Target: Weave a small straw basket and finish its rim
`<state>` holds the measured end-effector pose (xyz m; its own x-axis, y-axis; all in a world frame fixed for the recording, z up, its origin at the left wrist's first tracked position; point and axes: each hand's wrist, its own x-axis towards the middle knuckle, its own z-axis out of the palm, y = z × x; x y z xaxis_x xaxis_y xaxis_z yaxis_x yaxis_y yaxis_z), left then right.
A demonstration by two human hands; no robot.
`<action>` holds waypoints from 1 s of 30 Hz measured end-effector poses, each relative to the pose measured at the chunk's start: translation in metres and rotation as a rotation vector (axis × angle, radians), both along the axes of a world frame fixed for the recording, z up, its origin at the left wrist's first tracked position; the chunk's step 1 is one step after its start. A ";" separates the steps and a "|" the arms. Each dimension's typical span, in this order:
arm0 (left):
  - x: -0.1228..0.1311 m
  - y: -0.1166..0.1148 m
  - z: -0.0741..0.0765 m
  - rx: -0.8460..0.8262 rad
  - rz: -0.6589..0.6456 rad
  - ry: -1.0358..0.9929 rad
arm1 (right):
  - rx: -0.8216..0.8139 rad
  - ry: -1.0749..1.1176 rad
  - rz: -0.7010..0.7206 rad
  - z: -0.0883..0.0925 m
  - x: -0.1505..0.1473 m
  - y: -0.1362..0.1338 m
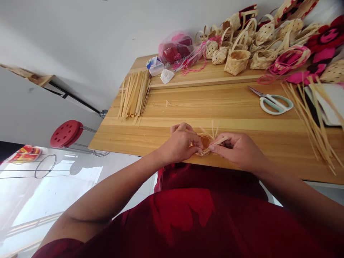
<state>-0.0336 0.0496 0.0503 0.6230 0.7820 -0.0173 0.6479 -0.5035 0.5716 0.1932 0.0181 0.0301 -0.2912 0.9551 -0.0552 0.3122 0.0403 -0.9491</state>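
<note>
Small woven basket: sits just right of the frame's centre, near the front edge of the wooden table; opens upward and sends thin strip ends out past its far side. Cannot tell about contact between its base and the tabletop.

Left hand: extends from the lower left to the basket's left side; bends its fingers close together, with thumb and fingertips narrowed on the rim. Right hand: extends from the lower right to the basket's right side; pinches a flat pale strip between thumb and fingers, with the last fingers curled and partly hidden.

Scissors: lie above the right hand, toward the right of the frame, and point their blades to the upper left. Loose strips: fan out along the right edge, just beside the scissors' handles, and partly cover a white pad. Bundle of strips: lies left of centre, well apart from both hands. Small scraps: lie between bundle and scissors.

Handled baskets: crowd the upper right, beside a pink basket. Clear plastic bag: stands at upper centre, with pink and red contents, near a crumpled tissue. Red stools: stand stacked at the left, beside the table.
</note>
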 end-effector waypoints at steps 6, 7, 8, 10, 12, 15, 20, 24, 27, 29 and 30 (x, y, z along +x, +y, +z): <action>-0.008 0.008 -0.004 -0.059 -0.079 -0.090 | 0.123 -0.114 0.112 0.006 0.001 0.008; -0.009 0.008 -0.005 -0.051 -0.092 -0.115 | 0.142 -0.133 0.116 0.005 0.002 0.009; -0.009 0.009 -0.006 -0.041 -0.101 -0.132 | 0.159 -0.150 0.116 0.004 0.003 0.009; -0.009 0.010 -0.007 -0.024 -0.115 -0.152 | 0.176 -0.170 0.100 0.002 0.004 0.010; -0.007 0.010 -0.007 -0.007 -0.129 -0.164 | 0.160 -0.168 0.064 0.001 0.002 0.011; -0.005 0.009 -0.007 0.027 -0.147 -0.179 | 0.113 -0.155 0.021 0.000 -0.001 0.010; -0.001 0.005 -0.008 0.075 -0.093 -0.189 | 0.017 -0.108 -0.011 0.003 -0.005 0.013; 0.002 0.003 -0.008 0.067 -0.044 -0.202 | -0.086 -0.074 -0.037 0.004 -0.005 0.017; 0.004 0.008 -0.006 0.003 -0.050 -0.200 | -0.129 -0.069 -0.047 0.002 -0.005 0.017; 0.005 0.012 -0.004 -0.043 -0.078 -0.180 | -0.144 -0.064 -0.065 0.000 -0.005 0.017; 0.005 0.013 -0.003 -0.057 -0.089 -0.170 | -0.150 -0.063 -0.079 -0.002 -0.006 0.016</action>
<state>-0.0286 0.0629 0.0472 0.6876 0.7243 0.0513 0.4938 -0.5182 0.6983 0.1876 0.0345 0.0285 -0.2073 0.9545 -0.2146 0.3676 -0.1273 -0.9212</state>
